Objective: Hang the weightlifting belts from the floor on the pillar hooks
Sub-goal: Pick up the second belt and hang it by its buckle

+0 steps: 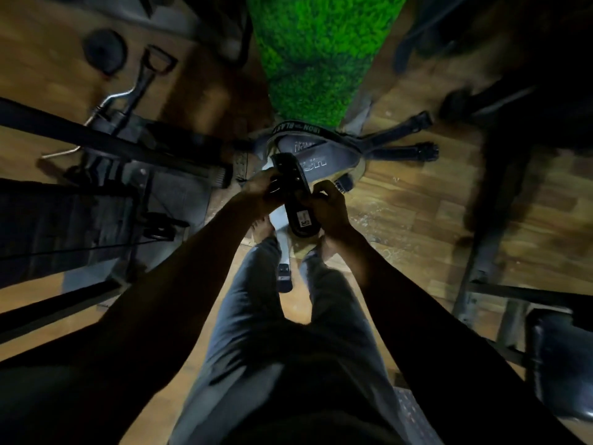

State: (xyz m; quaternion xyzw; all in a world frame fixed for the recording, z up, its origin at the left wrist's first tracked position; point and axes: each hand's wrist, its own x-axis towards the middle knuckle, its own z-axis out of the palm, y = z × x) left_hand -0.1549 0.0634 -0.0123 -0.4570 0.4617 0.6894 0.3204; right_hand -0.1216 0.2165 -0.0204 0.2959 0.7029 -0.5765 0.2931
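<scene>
Head view: both hands (327,207) grip the black belt (295,191) between them.

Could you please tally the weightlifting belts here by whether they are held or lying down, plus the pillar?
Black weightlifting belt gripped by left hand and right hand: 1
Grey belts with black lettered straps piled on the wooden floor by the pillar: at least 2, overlapping
Green turf-covered pillar: 1
Total: at least 4
</scene>
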